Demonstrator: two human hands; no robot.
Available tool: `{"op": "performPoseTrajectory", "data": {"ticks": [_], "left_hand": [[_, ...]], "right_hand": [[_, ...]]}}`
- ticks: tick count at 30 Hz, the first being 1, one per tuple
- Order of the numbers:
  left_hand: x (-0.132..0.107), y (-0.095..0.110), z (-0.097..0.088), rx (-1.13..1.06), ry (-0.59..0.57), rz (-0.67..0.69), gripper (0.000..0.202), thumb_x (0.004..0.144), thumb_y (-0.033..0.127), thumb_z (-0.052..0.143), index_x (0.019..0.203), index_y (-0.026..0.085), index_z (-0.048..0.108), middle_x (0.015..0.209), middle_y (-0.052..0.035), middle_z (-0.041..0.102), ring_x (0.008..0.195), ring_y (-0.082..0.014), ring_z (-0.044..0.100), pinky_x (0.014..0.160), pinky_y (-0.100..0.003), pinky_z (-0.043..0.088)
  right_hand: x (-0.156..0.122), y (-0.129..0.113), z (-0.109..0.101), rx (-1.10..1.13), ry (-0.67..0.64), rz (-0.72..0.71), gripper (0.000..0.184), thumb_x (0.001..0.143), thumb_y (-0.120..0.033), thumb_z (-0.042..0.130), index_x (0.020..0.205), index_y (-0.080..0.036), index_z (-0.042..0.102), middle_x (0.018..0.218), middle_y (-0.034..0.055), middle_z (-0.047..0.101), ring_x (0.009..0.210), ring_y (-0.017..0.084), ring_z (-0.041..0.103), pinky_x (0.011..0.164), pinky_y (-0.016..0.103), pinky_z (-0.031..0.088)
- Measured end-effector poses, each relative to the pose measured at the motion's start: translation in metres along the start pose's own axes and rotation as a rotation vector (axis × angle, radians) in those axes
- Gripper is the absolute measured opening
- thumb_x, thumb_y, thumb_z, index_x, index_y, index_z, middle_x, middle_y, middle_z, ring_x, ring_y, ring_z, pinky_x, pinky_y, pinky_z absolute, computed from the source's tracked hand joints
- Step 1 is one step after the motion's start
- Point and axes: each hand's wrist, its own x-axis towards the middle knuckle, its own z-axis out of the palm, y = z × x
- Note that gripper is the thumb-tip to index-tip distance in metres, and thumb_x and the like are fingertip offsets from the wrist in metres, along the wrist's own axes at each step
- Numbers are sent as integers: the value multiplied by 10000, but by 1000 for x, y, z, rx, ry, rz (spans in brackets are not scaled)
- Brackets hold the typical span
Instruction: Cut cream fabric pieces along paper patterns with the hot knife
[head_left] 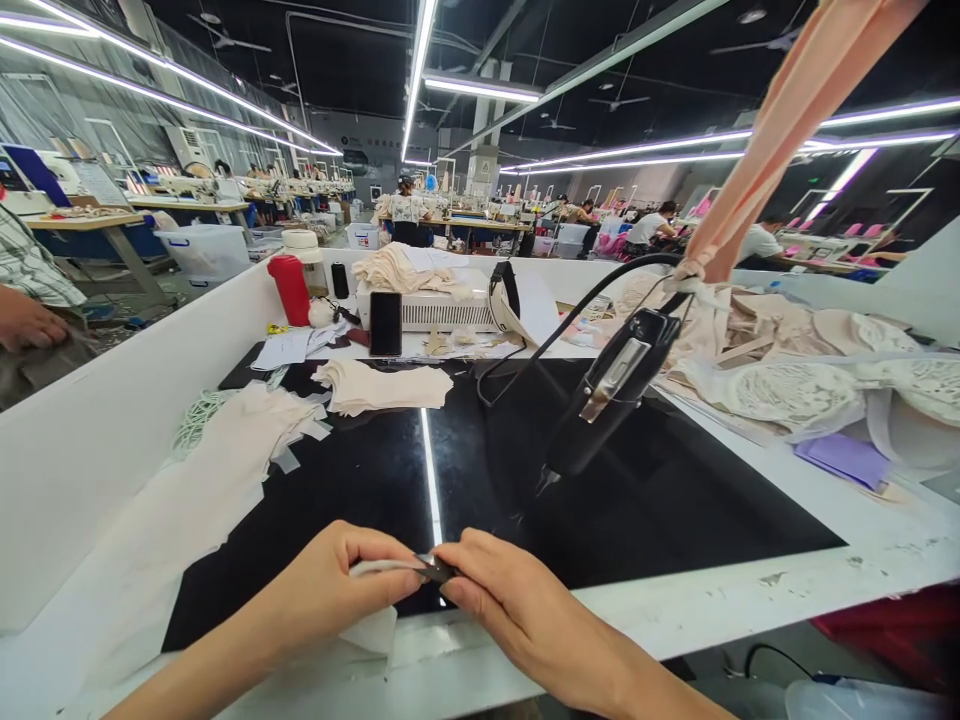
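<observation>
Just over the near edge of the black board, my left hand (367, 570) is closed, pinching a pale fabric piece (382, 566). A translucent white part (375, 632) hangs below that hand. My right hand (517, 600) is closed around a small dark metal tool (435, 569), partly hidden by the fingers; it looks like thread snips. Its tip meets the fabric at my left fingertips. Ahead and to the right, a black glue gun (611, 385) hangs nozzle-down from a peach fabric strip (780, 140), apart from both hands.
A cream fabric stack (382, 388) lies on the black board (675, 500), and more cream pieces (225, 450) run down the left. Behind stand a phone (385, 324) and a red cup (289, 290). Bra parts (795, 390) pile up at right. A person's hand (30, 320) shows far left.
</observation>
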Motion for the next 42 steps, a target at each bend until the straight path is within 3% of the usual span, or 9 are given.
{"op": "performPoseTrajectory", "data": {"ticks": [5,15,24,35,42], "left_hand": [[1,2,1,35,-9,6,310,824,423,638,891,205,848,746,-1,713,706,-170,554,649,-260,389],[-2,3,1,58,6,37,312,840,418,616,877,207,843,809,-10,731,796,-201,582,721,-269,411],[-3,10,3,56,8,16,280,832,365,599,785,174,798,704,6,625,700,-149,468,655,-253,356],[-5,7,4,67,20,13,308,828,392,598,859,201,838,829,-15,747,813,-200,587,730,-270,421],[-5,9,5,87,32,13,324,832,420,588,810,185,811,805,-22,732,786,-200,597,705,-269,430]], "right_hand": [[1,-4,-1,-21,-22,9,373,1116,-442,333,1071,-223,632,898,3,550,817,145,556,737,265,438],[8,-1,4,-5,-15,-16,388,1118,-450,316,968,-220,590,866,-14,514,787,132,515,702,262,392],[6,2,6,3,3,-2,377,1117,-460,329,976,-230,593,857,-21,514,779,127,502,696,260,372],[7,4,9,57,29,-32,349,1115,-439,358,932,-233,572,824,-30,494,765,125,484,691,263,357],[9,2,8,61,20,-50,329,1115,-421,352,923,-227,534,844,-22,507,777,133,485,701,271,364]]}}
